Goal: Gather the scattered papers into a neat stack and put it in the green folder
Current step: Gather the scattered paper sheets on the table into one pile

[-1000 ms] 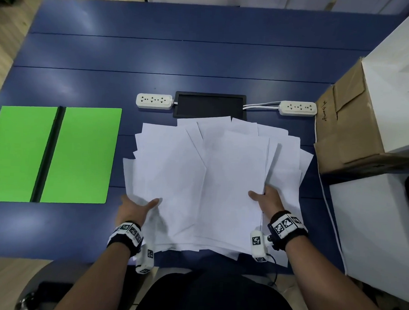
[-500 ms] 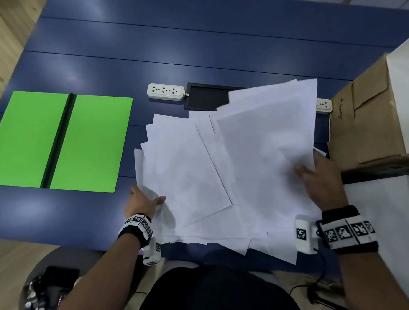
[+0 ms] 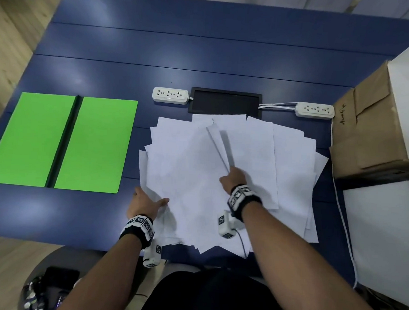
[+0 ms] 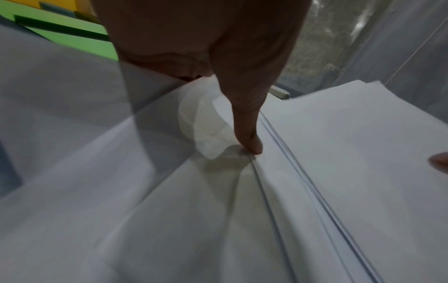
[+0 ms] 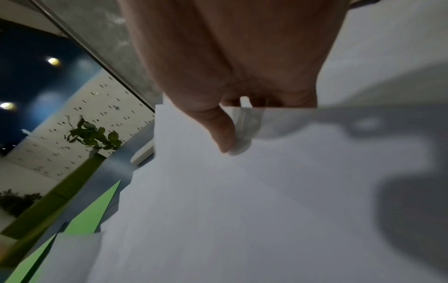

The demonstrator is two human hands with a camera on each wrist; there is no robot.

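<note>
A: At the near edge of the table (image 3: 204,48), the left hand (image 3: 144,203) lies at the left bottom corner of the papers (image 3: 221,179). What does it do there?

B: In the left wrist view the thumb (image 4: 249,137) presses down on top of the sheets. The other fingers go under the paper, so I think it clamps that corner, w/ thumb above and fingers below. Probably it keeps the pile from sliding while the other hand works.

A: And the right hand (image 3: 233,180)?

B: It is in the middle of the pile. It pinches the edge of a few sheets, approx. where two layers meet. In the right wrist view the thumb (image 5: 218,130) is curled over a paper edge, fingers behind it. Those sheets stand up a little from the rest; you see the shadow line along their edge.

A: So why hold them so?

B: My guess: to bring the right-side sheets over onto the left ones, i.e. to make one stack. The papers are fanned out, edges not aligned, some corners over the table edge.

A: And the green folder (image 3: 97,144)?

B: It lies open and flat, left of the papers, near but not touching. Nothing is in it.

A: Other things?

B: Two power strips (image 3: 170,95) behind the pile, a cardboard box (image 3: 365,139) at right.
</note>
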